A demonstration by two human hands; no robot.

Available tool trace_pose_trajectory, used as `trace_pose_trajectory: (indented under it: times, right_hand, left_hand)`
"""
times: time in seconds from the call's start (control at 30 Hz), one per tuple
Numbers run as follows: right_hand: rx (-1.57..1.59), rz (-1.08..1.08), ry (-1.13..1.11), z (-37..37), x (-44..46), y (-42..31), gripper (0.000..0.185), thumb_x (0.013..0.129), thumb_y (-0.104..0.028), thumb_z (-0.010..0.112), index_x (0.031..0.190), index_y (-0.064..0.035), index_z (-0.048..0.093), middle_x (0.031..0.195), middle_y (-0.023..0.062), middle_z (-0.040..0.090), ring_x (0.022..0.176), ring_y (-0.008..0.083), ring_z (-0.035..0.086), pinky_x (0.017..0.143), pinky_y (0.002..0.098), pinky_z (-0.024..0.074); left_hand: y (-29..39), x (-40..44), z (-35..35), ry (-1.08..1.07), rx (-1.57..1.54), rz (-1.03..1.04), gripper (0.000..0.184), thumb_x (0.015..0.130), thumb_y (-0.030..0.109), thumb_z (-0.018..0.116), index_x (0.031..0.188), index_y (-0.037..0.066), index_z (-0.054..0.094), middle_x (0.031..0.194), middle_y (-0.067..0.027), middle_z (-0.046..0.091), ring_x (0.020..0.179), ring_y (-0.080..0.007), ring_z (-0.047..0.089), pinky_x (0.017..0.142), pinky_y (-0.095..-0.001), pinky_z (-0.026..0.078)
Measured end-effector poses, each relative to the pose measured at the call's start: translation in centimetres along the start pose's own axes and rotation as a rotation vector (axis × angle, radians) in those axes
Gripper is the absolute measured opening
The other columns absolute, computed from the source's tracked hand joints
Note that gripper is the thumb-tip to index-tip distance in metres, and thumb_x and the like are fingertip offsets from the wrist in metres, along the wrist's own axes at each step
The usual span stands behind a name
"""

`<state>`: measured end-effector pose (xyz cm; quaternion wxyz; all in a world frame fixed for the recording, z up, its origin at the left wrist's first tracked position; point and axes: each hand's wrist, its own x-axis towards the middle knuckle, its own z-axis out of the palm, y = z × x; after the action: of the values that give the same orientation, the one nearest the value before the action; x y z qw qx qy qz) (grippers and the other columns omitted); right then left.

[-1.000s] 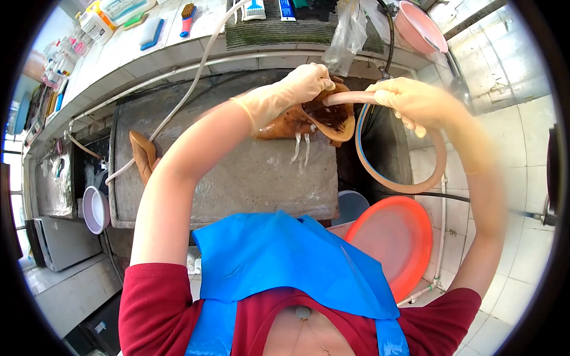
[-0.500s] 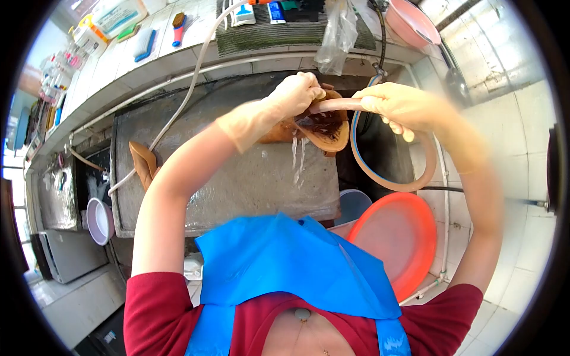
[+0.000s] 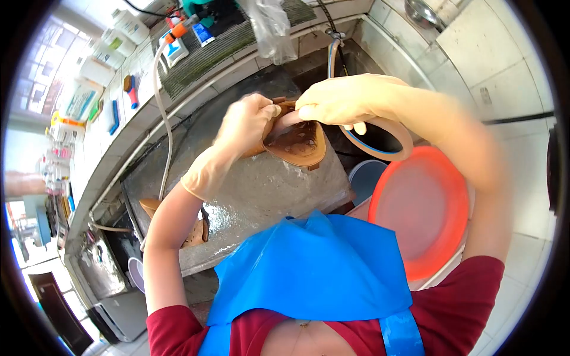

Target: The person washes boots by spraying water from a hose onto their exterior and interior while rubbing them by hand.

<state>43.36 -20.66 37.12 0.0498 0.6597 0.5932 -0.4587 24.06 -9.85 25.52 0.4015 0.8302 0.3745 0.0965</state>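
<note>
Boot (image 3: 300, 153) lies at the worktop's (image 3: 261, 207) right edge, mouth toward that edge; left hand (image 3: 242, 123) pinches the rim, right hand (image 3: 339, 102) grips the hose (image 3: 287, 121); hold the mouth wide and direct the hose end well inside.

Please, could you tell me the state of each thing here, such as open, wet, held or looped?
Boot: mouth open, held.
Hose: looped, one end reaching into the boot.
Left hand: gloved, closed on the boot's rim.
Right hand: gloved, closed around the hose.
Slab: wet.
Other shoe: partly hidden.
Plastic bag: crumpled.
</note>
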Motion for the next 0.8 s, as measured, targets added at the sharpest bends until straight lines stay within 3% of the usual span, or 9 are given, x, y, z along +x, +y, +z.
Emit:
trace_pose_trajectory:
  times: [0.03,0.07,0.1,0.2,0.33,0.4,0.53,0.63,0.8]
  right_hand:
    - [-0.079,-0.005,0.025,0.4,0.6,0.5,0.045,0.104,-0.036,0.041,0.129,-0.0046,0.063,0.101,0.0160,0.068,0.068,0.0254,0.066,0.062,0.0392,0.0572]
    - [-0.156,-0.010,0.049,0.7,1.0,0.8,0.046,0.104,-0.037,0.041,0.129,-0.0046,0.063,0.104,0.0167,0.069,0.068,0.0275,0.066,0.066,0.0401,0.0576]
    - [-0.083,0.040,-0.007,0.3,-0.5,-0.4,0.048,0.104,-0.039,0.040,0.130,-0.0062,0.063,0.104,0.0159,0.068,0.074,0.0286,0.068,0.070,0.0412,0.0567]
    - [-0.113,0.125,-0.080,0.1,-1.3,-1.6,0.047,0.104,-0.039,0.040,0.133,-0.0087,0.062,0.104,0.0152,0.065,0.079,0.0280,0.068,0.070,0.0409,0.0572]
    - [-0.040,-0.057,-0.039,2.0,0.3,0.3,0.041,0.106,-0.031,0.037,0.129,-0.0090,0.063,0.092,0.0135,0.063,0.063,0.0245,0.061,0.060,0.0388,0.0552]
    - [0.014,-0.112,-0.052,2.4,0.5,1.1,0.040,0.106,-0.028,0.037,0.130,-0.0081,0.062,0.095,0.0132,0.065,0.061,0.0233,0.058,0.058,0.0370,0.0552]
    - [-0.047,-0.127,-0.015,3.0,1.6,1.4,0.044,0.107,-0.030,0.039,0.138,-0.0076,0.059,0.104,0.0150,0.065,0.067,0.0219,0.059,0.061,0.0375,0.0588]
    - [0.028,-0.123,0.044,3.4,0.8,1.8,0.044,0.107,-0.031,0.036,0.141,-0.0148,0.060,0.104,0.0146,0.065,0.067,0.0224,0.059,0.060,0.0379,0.0577]
    - [-0.037,-0.117,0.039,2.9,0.9,2.1,0.048,0.107,-0.031,0.031,0.150,-0.0391,0.051,0.098,0.0135,0.063,0.068,0.0235,0.059,0.063,0.0376,0.0587]
  left_hand:
    - [-0.1,0.1,0.2,-0.035,-0.046,-0.032,0.025,0.100,0.025,0.067,0.100,0.000,0.066,0.080,-0.0042,0.065,0.066,-0.0119,0.059,0.059,-0.0288,0.050]
    - [0.0,0.1,0.3,-0.052,-0.033,-0.026,0.025,0.100,0.025,0.067,0.100,0.000,0.066,0.080,-0.0042,0.065,0.066,-0.0119,0.059,0.059,-0.0288,0.050]
    - [0.3,-0.1,0.2,-0.047,-0.031,-0.042,0.027,0.097,0.027,0.067,0.102,0.000,0.069,0.093,-0.0117,0.068,0.083,-0.0232,0.064,0.074,-0.0345,0.051]
    - [0.7,-0.1,0.1,-0.056,-0.013,-0.057,0.030,0.094,0.028,0.068,0.103,0.000,0.073,0.106,-0.0189,0.072,0.100,-0.0328,0.069,0.089,-0.0395,0.053]
    - [-0.5,0.0,0.0,0.000,-0.002,0.040,0.030,0.095,0.027,0.067,0.102,-0.002,0.072,0.102,-0.0156,0.074,0.095,-0.0255,0.070,0.087,-0.0356,0.053]
    - [-0.7,-0.1,0.1,0.034,-0.150,0.013,0.023,0.099,0.021,0.069,0.097,-0.002,0.066,0.085,0.0004,0.065,0.080,-0.0088,0.057,0.073,-0.0255,0.050]
    - [-0.7,0.4,-0.3,0.047,-0.146,0.033,0.023,0.099,0.022,0.069,0.096,-0.001,0.065,0.084,0.0000,0.065,0.078,-0.0086,0.057,0.071,-0.0266,0.050]
    - [-0.2,0.8,-0.8,0.020,-0.126,-0.056,0.023,0.099,0.022,0.069,0.096,0.000,0.065,0.083,0.0001,0.065,0.076,-0.0084,0.057,0.070,-0.0270,0.049]
    - [-1.5,2.5,-1.2,0.054,-0.102,-0.089,0.023,0.099,0.023,0.070,0.097,0.001,0.065,0.083,-0.0003,0.065,0.074,-0.0087,0.057,0.067,-0.0267,0.049]
